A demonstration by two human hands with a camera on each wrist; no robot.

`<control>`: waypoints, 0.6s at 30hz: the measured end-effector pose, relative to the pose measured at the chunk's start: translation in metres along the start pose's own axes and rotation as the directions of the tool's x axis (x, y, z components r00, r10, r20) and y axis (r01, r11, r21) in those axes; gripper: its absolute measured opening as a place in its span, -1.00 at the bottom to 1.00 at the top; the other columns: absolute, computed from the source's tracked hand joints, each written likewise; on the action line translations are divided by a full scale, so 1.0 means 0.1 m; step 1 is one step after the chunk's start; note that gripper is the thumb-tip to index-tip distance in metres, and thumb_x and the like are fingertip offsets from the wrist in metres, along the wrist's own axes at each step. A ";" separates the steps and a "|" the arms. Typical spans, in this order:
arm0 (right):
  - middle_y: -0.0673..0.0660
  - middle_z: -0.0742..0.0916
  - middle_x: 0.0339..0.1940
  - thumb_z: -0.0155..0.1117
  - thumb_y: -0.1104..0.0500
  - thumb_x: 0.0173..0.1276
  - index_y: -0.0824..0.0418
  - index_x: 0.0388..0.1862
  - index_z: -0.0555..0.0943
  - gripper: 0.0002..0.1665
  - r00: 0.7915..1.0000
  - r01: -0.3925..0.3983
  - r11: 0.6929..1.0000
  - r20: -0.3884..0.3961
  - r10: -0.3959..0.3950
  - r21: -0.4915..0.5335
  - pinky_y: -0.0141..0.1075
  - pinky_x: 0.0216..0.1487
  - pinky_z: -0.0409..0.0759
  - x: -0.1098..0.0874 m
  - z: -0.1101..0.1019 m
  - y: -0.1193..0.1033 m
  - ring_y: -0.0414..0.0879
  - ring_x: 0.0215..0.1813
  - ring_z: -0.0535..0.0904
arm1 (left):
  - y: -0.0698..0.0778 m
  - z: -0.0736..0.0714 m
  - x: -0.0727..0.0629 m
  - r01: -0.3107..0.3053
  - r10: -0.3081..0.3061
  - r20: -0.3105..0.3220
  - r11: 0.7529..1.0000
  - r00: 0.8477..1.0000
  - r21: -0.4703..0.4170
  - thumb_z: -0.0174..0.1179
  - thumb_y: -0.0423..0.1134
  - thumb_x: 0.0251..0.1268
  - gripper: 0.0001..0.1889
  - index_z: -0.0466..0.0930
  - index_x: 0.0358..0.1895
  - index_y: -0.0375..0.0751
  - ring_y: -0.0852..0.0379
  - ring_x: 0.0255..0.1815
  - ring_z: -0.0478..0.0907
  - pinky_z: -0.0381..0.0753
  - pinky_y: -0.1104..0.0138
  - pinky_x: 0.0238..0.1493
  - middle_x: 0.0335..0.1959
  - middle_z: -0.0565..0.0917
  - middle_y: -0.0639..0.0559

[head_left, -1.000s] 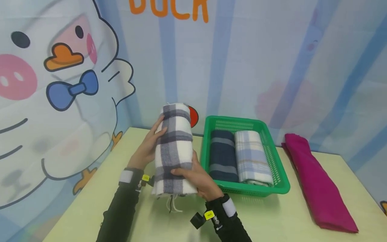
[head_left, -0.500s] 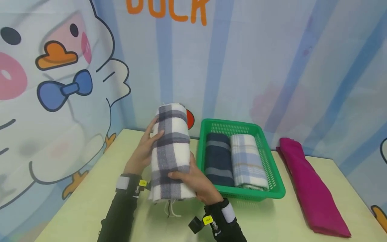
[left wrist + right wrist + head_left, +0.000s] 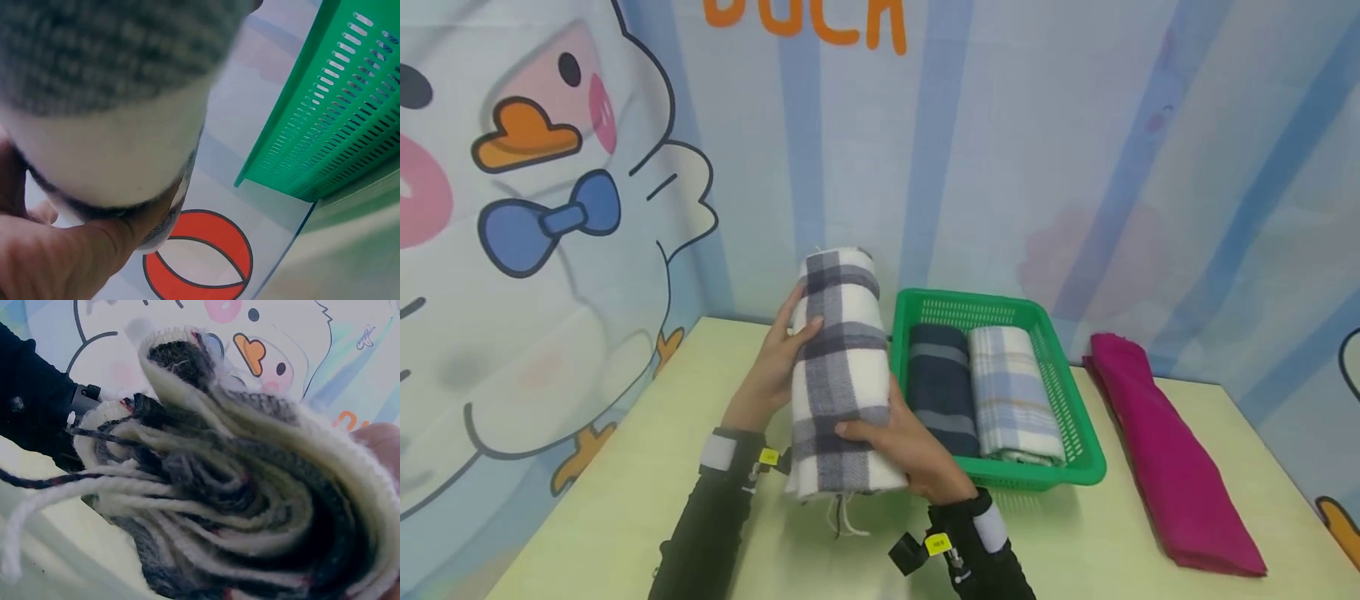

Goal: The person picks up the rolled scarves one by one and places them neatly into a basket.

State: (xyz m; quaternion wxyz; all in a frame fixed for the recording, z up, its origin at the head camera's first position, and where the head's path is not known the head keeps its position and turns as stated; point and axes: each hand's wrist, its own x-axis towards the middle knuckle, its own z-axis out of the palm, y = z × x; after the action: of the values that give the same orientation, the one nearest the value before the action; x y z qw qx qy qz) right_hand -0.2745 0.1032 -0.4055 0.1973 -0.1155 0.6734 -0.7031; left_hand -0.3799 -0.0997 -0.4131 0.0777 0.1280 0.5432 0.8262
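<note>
A rolled scarf (image 3: 842,367) in grey and white checks is held up at a tilt over the table, left of the green basket. My left hand (image 3: 773,362) grips its left side, thumb across the front. Lower down, my right hand (image 3: 917,454) holds the right side with its thumb over the front. Loose fringe (image 3: 842,515) hangs from the near end. The right wrist view shows that end's coiled layers (image 3: 250,506). Inside the basket (image 3: 1078,417) lie a dark navy rolled cloth (image 3: 942,387) with grey stripes and a white and blue plaid one (image 3: 1015,392), side by side.
Right of the basket, a magenta folded cloth (image 3: 1172,458) lies lengthwise on the pale yellow table (image 3: 617,500). A printed cartoon backdrop (image 3: 1000,150) stands behind the table and along its left side. The basket's perforated wall (image 3: 337,119) is close to the scarf in the left wrist view.
Both hands have shifted slightly to the right with the rolled scarf, nearer the basket. The head view has turned a little. The hold on the scarf looks the same.
</note>
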 end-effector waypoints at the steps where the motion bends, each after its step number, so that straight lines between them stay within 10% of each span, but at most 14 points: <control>1: 0.30 0.40 0.32 0.41 0.12 0.25 -0.43 0.54 -0.19 0.19 1.000 -0.006 1.000 -0.004 0.006 -0.004 -0.13 0.03 0.67 -0.01 -0.01 0.00 0.12 0.14 0.57 | 0.00 0.01 0.00 0.000 0.001 -0.003 1.000 1.000 0.014 0.03 -0.18 0.54 -0.30 -0.03 0.55 0.54 -0.09 0.36 0.32 0.53 0.21 0.21 0.60 0.01 0.00; 10: 0.29 0.39 0.32 0.42 0.12 0.25 -0.33 0.53 -0.16 0.16 1.000 -0.004 1.000 -0.024 0.004 -0.014 -0.11 0.06 0.67 -0.12 -0.10 -0.02 0.11 0.15 0.57 | 0.00 0.15 0.03 0.007 -0.008 0.011 0.999 1.000 0.048 0.03 -0.17 0.55 -0.37 0.09 0.55 0.42 -0.15 0.54 0.10 0.24 0.00 0.49 0.64 -0.11 0.01; 18: 0.29 0.42 0.29 0.42 0.13 0.26 -0.35 0.52 -0.16 0.15 0.998 -0.011 0.999 -0.054 0.009 -0.040 -0.10 0.02 0.69 -0.20 -0.23 -0.11 0.11 0.10 0.60 | 0.03 0.31 0.11 -0.008 0.007 0.045 1.000 0.999 0.024 0.04 -0.20 0.54 -0.41 0.16 0.53 0.34 -0.05 0.36 0.30 0.50 0.24 0.23 0.57 0.05 -0.02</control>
State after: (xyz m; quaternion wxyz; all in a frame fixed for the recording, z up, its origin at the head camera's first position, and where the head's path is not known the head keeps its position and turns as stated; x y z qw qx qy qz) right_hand -0.2681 0.1331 -0.3943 0.1800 -0.0972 0.6932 -0.6911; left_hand -0.3809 -0.0706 -0.3970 0.0850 0.1495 0.5506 0.8169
